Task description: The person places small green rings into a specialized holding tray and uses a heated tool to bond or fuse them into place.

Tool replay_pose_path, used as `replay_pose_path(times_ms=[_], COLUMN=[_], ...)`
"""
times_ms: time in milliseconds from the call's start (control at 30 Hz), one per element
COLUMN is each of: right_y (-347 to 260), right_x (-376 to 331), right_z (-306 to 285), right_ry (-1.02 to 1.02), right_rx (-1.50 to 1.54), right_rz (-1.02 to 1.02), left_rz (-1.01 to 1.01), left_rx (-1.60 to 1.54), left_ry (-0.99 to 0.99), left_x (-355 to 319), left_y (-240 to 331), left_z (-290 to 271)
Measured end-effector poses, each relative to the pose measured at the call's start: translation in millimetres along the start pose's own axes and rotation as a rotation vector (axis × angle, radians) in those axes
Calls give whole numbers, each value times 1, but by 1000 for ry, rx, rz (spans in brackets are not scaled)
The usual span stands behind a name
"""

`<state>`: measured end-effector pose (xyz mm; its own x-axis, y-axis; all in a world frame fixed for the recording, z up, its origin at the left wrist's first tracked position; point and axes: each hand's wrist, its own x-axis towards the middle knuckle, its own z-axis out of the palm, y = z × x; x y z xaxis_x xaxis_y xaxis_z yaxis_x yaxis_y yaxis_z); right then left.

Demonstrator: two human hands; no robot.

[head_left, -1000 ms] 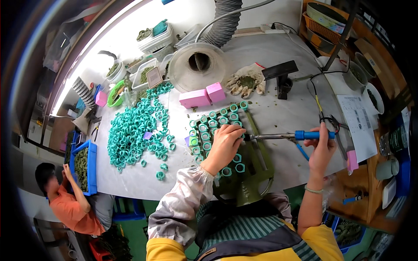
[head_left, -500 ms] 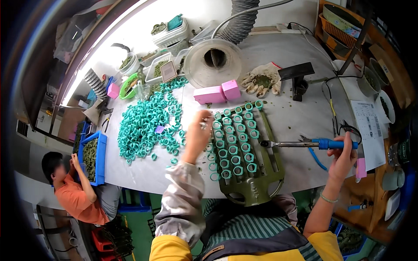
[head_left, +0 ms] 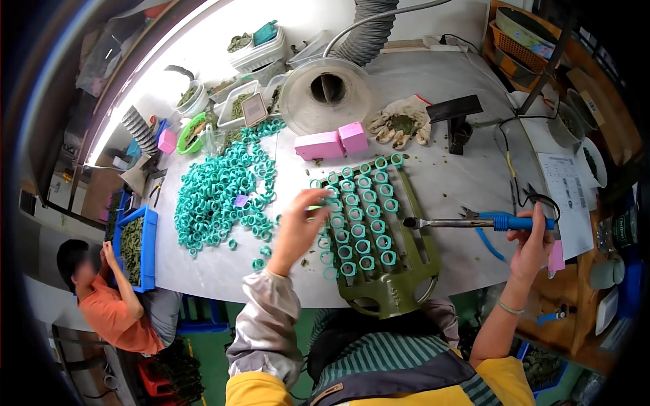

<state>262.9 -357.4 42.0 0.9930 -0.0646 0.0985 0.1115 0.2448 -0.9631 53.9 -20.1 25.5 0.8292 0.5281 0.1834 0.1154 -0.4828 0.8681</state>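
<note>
My left hand (head_left: 299, 227) is beside the left edge of an olive-green slotted rack (head_left: 399, 291), thumb and forefinger apart near its teal rings (head_left: 356, 214); I see nothing between them. The rings stand in several slanting rows on the rack, while its right slots are bare. My right hand (head_left: 530, 247) is closed round the blue handle of a soldering iron (head_left: 453, 222). The iron's metal shaft points left, and its dark tip is over the rack's right part. Left of the rack lies a large heap of loose teal rings (head_left: 220, 196).
Pink blocks (head_left: 318, 146) and a funnel-shaped extractor hood (head_left: 298, 111) are beyond the rack. A dirty glove (head_left: 399, 122), black stand (head_left: 455, 108) and pliers (head_left: 477, 218) lie to the right. At the left, another person (head_left: 112, 308) sits by a blue tray (head_left: 153, 250).
My left hand has drawn back slightly down and left from the rack's rings, its fingers now visibly parted. The right hand keeps the iron in nearly the same place. The whole view has shifted slightly.
</note>
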Motion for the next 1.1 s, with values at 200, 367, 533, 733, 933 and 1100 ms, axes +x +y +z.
replay_pose_path(times_ms=[200,367,533,733,933,1100], right_y=[-1,11,7,-4,-3,-8], right_x=[-4,-9,-7,3,3,1], right_z=[4,11,7,-9,-11,-6], right_ry=[-40,-75,-65,5,-26,-28], right_rx=[-40,-11,-42,14,51,34], right_rz=[-12,23,23,24,35,33], left_rz=[378,368,372,349,89,-105], left_rx=[285,296,312,160,1115,978], left_ry=[-143,-191,-200,-159,150,60], left_x=[-2,0,2,10,-1,-27], left_y=[35,28,25,29,-39,-79], left_z=[75,96,97,85,-35,-64])
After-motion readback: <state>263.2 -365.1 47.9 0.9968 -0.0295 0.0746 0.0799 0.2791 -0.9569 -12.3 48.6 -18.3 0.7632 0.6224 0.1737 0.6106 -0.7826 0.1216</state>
